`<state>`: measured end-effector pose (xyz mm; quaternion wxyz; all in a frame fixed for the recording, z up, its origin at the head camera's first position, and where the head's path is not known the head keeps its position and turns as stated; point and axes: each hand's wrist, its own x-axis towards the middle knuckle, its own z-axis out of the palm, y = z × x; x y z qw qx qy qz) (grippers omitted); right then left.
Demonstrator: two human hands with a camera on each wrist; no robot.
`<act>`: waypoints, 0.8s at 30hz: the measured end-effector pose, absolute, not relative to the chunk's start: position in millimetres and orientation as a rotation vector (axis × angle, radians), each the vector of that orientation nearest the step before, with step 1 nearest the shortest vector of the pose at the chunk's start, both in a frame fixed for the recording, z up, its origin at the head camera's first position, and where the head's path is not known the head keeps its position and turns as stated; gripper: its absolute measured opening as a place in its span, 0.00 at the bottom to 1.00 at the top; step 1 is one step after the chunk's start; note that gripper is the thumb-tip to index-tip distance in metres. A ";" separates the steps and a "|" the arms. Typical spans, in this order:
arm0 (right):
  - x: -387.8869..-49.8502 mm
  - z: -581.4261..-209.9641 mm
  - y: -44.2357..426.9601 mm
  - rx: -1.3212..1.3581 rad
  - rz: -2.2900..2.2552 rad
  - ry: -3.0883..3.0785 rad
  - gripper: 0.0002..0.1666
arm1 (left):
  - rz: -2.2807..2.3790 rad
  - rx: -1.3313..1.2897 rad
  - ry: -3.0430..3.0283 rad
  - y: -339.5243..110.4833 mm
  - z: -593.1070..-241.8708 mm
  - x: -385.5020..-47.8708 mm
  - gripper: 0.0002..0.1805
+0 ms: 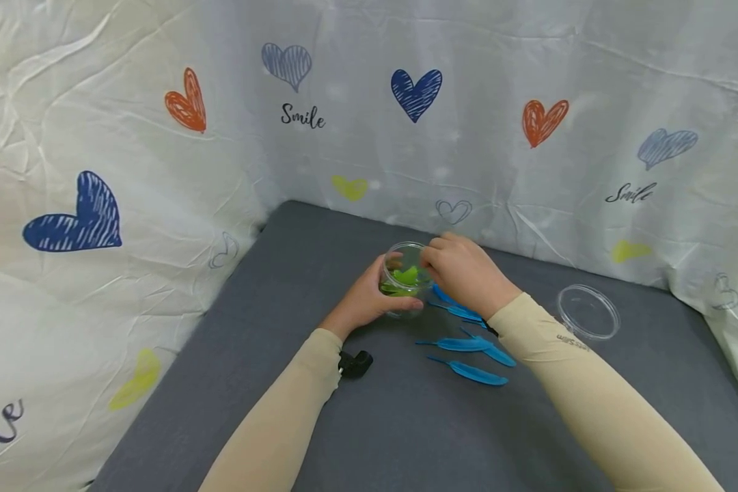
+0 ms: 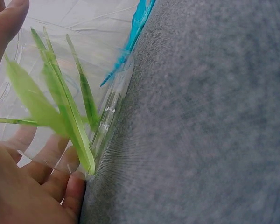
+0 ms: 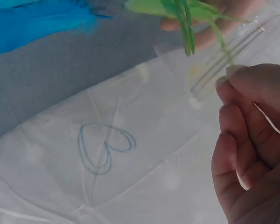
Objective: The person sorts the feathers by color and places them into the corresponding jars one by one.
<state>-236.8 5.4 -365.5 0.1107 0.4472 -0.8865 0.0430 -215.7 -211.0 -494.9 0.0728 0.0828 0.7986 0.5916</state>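
A clear plastic jar (image 1: 400, 304) with several green feathers (image 1: 406, 276) inside stands on the table. My left hand (image 1: 375, 295) curls round its side, and in the left wrist view the fingers (image 2: 56, 179) lie behind the clear wall with green feathers (image 2: 67, 112) showing through. At the jar's mouth is my right hand (image 1: 464, 272). In the right wrist view my right hand (image 3: 259, 135) pinches the thin end of a green feather (image 3: 219, 39) between thumb and forefinger. Several blue feathers (image 1: 476, 374) lie to the right of the jar, partly under my right hand.
A round clear lid (image 1: 588, 312) lies on the grey table (image 1: 344, 437) to the right, beside my right sleeve. Behind and to the left hangs a white cloth (image 1: 369, 137) printed with hearts. A black band (image 1: 354, 364) is on my left wrist.
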 end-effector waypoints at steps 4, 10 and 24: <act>-237.3 -366.8 14.9 1.308 0.134 -2.608 0.05 | 1.769 0.276 2.387 -198.9 -493.7 -218.5 0.61; -234.8 -359.1 36.9 1.224 0.175 -2.626 0.03 | 1.749 0.293 2.383 -185.9 -490.6 -219.4 0.61; -196.5 -376.9 93.0 0.736 0.712 -2.614 0.12 | 1.702 0.172 2.478 -225.2 -494.8 -216.6 0.59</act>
